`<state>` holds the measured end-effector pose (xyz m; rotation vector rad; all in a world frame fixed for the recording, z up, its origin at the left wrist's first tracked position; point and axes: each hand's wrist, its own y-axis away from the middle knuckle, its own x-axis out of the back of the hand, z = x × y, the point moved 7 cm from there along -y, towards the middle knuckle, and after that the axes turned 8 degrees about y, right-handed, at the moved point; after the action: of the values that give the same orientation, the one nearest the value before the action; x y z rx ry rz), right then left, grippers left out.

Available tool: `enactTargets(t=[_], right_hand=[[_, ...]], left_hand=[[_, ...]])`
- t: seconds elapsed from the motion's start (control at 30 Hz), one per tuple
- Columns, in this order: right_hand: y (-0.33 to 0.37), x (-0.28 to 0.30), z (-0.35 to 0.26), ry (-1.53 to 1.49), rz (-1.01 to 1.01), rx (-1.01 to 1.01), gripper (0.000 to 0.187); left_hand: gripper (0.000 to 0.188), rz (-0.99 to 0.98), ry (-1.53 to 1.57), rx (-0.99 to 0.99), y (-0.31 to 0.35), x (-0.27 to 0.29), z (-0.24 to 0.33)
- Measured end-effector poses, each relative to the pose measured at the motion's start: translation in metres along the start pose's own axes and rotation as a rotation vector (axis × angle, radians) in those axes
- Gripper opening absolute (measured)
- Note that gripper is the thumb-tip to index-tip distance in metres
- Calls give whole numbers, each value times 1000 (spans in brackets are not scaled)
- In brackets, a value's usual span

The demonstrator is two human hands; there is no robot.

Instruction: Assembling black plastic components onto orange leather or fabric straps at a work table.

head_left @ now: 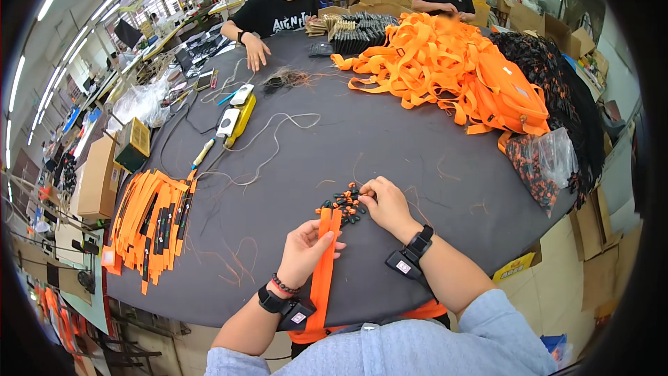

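An orange webbing strap [324,264] runs from the table's near edge up toward a small heap of orange and black plastic clips [342,205] on the dark grey table [390,146]. My left hand [304,248] holds the strap near its upper end, thumb across it. My right hand [385,203] rests on the heap, fingers pinched at the clips; whether one is gripped I cannot tell. Both wrists wear black bands.
A stack of finished orange straps [149,223] lies at the left edge. A big pile of orange webbing [445,69] and a clear bag of clips [539,163] sit at the right. A yellow tool with cords [240,120] lies mid-left. Two people sit at the far side.
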<state>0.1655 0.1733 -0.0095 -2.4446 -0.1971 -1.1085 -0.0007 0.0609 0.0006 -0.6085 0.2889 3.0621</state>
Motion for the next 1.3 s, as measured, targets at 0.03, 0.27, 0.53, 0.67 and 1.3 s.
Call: enactTargets(t=[0.03,0.27,0.53,0.67,1.3], right_hand=[[-1,1,0,-73,13,-11,16],[4,33,-42,-538,67,149,12],[33,5,-66,-1328,-409,-49,17],[35,2,-67,-1300,-349,-31,16],[34,30,-80,-625,-161,150,16]], left_hand=[[24,10,-5,-1,0,0,0],[27,59,2,-19,-4,14,-3],[25,58,35,-81,-3,11,2],[26,56,29,-74,-3,11,1],[26,54,-33,-164,2,4,3]])
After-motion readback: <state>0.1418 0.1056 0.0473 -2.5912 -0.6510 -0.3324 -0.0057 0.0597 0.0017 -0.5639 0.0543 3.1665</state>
